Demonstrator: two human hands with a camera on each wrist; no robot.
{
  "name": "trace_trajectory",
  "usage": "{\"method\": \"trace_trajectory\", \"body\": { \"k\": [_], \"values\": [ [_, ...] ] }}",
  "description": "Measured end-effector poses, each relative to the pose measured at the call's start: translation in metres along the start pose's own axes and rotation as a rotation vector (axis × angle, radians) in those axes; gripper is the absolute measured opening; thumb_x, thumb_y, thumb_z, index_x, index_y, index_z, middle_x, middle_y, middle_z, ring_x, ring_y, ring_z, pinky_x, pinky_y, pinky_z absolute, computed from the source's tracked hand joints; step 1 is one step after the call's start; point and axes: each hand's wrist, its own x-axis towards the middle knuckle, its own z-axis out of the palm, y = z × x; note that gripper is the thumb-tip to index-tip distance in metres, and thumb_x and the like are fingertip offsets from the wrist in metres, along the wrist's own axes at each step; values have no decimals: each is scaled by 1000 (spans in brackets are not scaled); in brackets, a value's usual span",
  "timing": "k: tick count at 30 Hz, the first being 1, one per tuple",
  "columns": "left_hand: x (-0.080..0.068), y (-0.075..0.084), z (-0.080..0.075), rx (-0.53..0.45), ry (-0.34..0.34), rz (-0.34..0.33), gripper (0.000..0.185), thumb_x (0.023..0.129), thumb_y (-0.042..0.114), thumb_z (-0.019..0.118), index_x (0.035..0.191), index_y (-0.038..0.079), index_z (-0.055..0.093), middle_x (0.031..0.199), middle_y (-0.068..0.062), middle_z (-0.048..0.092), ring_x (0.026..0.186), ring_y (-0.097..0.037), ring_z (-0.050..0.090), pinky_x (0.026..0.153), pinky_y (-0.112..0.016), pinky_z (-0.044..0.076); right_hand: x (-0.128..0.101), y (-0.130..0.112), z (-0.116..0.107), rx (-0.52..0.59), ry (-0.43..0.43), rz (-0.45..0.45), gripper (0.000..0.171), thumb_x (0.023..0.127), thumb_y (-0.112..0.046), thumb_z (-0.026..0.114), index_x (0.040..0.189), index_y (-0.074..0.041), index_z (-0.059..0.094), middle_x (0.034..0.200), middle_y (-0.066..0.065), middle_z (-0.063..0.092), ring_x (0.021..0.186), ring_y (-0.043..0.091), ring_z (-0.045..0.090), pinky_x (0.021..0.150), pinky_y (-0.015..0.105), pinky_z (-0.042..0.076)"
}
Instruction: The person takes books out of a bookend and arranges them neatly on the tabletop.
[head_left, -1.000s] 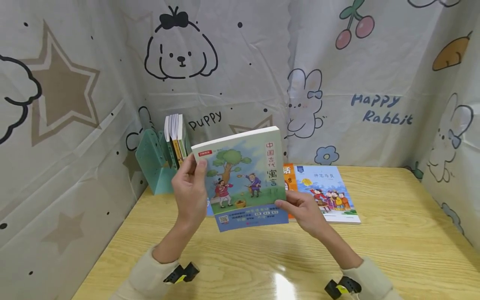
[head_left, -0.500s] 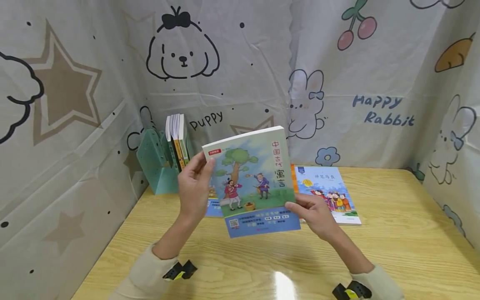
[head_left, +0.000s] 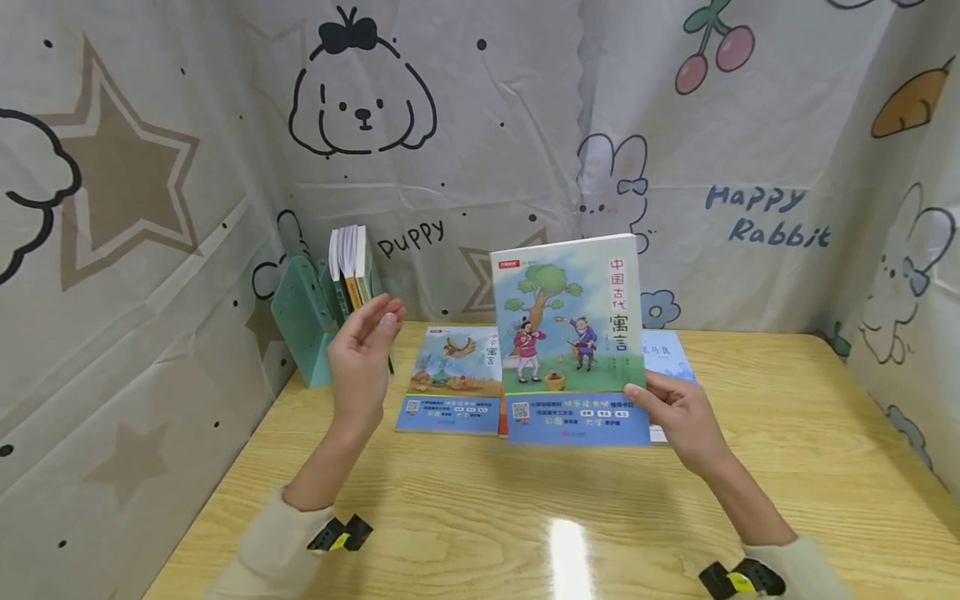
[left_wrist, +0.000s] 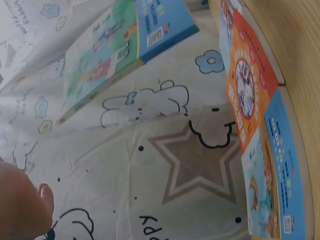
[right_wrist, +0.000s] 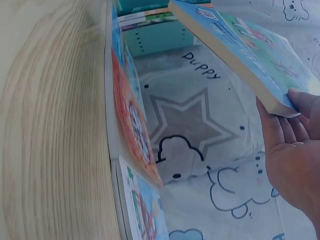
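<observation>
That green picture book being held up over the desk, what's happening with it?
A person at a wooden table holds the green-and-blue illustrated paperback book upright in the right hand, gripping its lower right edge. The left hand is open and off the book, raised beside a teal book stand that holds a few upright books. More illustrated paperbacks lie flat on the table behind the held one.

Child's study corner: cartoon curtain point(head_left: 675, 150), bookstand point(head_left: 303, 325)
</observation>
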Motion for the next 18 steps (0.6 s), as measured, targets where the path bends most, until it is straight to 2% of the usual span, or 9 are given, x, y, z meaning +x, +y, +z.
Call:
{"method": "trace_trajectory", "body": {
  "k": [2,3,8,18],
  "values": [
    [4,-2,-4,15,14,2,34,102,6,57,134,-6,56,124,-21,63,112,-18,64,96,-30,49,0,2,-7,36,-1,20,35,103,-10,57,129,13,58,100,8,75,86,21,73,68,38,59],
    [6,-3,-7,24,20,4,34,102,6,57,134,-6,57,124,-20,63,112,-18,64,96,-30,49,0,3,-10,46,4,28,37,103,-10,56,130,15,57,101,8,75,87,22,73,68,38,59],
    [14,-7,-16,64,45,0,35,103,9,57,135,-5,56,125,-20,62,113,-18,63,96,-28,49,-3,9,-26,59,47,69,43,104,-13,56,132,19,52,99,5,75,86,19,73,68,35,59],
    [18,-15,-26,66,85,-96,39,102,9,57,138,-8,52,129,-20,60,114,-19,62,97,-26,48,-8,19,-51,73,114,185,54,103,-17,59,136,22,44,95,-2,75,81,15,73,65,32,58]
  ]
}}
